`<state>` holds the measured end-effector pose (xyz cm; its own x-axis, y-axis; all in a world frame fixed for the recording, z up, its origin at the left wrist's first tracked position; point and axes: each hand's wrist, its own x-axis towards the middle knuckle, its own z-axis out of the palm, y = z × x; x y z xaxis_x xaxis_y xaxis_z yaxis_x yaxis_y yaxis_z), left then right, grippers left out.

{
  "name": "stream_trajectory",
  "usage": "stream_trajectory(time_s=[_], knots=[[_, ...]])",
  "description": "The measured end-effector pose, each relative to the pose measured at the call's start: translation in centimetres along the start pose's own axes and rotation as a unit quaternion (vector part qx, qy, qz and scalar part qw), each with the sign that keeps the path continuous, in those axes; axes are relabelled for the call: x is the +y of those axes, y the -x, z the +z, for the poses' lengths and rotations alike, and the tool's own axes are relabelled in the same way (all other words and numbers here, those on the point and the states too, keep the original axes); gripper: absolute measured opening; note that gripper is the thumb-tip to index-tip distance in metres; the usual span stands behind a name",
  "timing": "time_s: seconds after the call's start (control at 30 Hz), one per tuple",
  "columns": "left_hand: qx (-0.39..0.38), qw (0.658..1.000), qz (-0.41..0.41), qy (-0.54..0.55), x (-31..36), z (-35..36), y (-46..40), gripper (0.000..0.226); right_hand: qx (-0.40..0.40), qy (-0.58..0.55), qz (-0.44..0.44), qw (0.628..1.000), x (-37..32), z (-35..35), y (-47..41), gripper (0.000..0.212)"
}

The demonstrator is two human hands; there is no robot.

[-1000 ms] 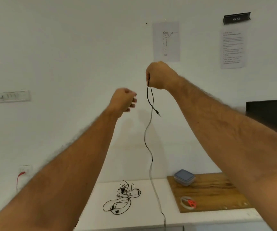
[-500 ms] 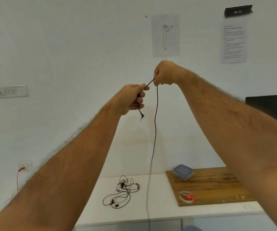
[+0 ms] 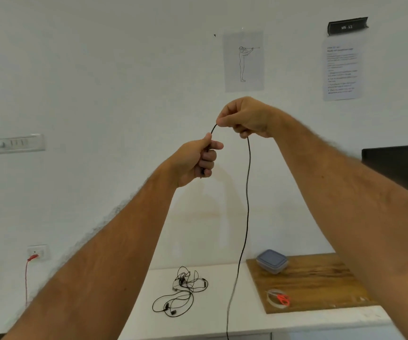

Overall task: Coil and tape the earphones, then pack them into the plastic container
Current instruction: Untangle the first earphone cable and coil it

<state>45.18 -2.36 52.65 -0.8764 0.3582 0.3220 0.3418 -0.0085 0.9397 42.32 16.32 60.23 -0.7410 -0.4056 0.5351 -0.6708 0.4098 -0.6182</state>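
Both my hands are raised in front of the white wall and hold one black earphone cable (image 3: pixel 247 204). My left hand (image 3: pixel 195 160) is closed in a fist around the cable's plug end. My right hand (image 3: pixel 244 117) pinches the cable a little higher and to the right. A short arc of cable joins the two hands. From my right hand the rest hangs down past the counter edge. A second, tangled set of black earphones (image 3: pixel 182 293) lies on the white counter (image 3: pixel 210 322). The lidded plastic container (image 3: pixel 271 261) stands on a wooden board (image 3: pixel 320 280).
A roll of clear tape (image 3: pixel 273 299) and red-handled scissors (image 3: pixel 282 298) lie on the board's near part. A dark screen (image 3: pixel 399 165) stands at the right. Papers hang on the wall; a socket with a red plug (image 3: pixel 35 256) is at lower left.
My left hand has come across and closed on the cable's loose plug end, which hung free a second ago. My right hand has dropped slightly, still holding the cable.
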Motion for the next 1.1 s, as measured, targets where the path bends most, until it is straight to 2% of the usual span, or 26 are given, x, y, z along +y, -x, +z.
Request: stream_trajectory(time_s=[0.13, 0.23, 0.3, 0.43, 0.63, 0.73, 0.9, 1.1], knots=[[-0.011, 0.998, 0.043, 0.042, 0.5, 1.3, 0.2, 0.041, 0.021, -0.043, -0.044, 0.998, 0.1, 1.0, -0.2, 0.006], [-0.004, 0.995, 0.09, 0.04, 1.3, 2.0, 0.2, 0.036, 0.049, -0.056, -0.049, 0.996, 0.7, 2.0, -0.1, 0.017], [0.0, 0.992, 0.119, 0.03, 2.0, 2.3, 0.1, 0.035, 0.055, -0.078, -0.05, 0.994, 1.1, 2.7, 0.2, 0.013], [0.023, 0.987, 0.155, 0.038, 3.3, 2.5, -0.4, 0.035, 0.043, -0.156, -0.056, 0.985, 2.1, 4.4, 0.9, 0.009], [0.057, 0.98, 0.189, 0.025, 4.7, 2.2, -1.1, 0.029, 0.012, -0.226, -0.024, 0.974, 4.0, 7.7, 2.0, 0.022], [0.09, 0.974, 0.208, -0.012, 4.2, 1.4, -1.3, 0.027, -0.012, -0.206, -0.005, 0.979, 4.3, 8.7, 2.9, 0.022], [0.128, 0.967, 0.219, -0.026, 3.1, 0.4, -1.3, 0.028, -0.07, -0.111, 0.016, 0.991, 3.5, 9.5, 4.1, 0.02], [0.161, 0.948, 0.236, -0.143, 2.3, 0.0, -1.3, 0.028, -0.066, -0.061, 0.036, 0.995, 2.5, 8.9, 4.6, 0.017]])
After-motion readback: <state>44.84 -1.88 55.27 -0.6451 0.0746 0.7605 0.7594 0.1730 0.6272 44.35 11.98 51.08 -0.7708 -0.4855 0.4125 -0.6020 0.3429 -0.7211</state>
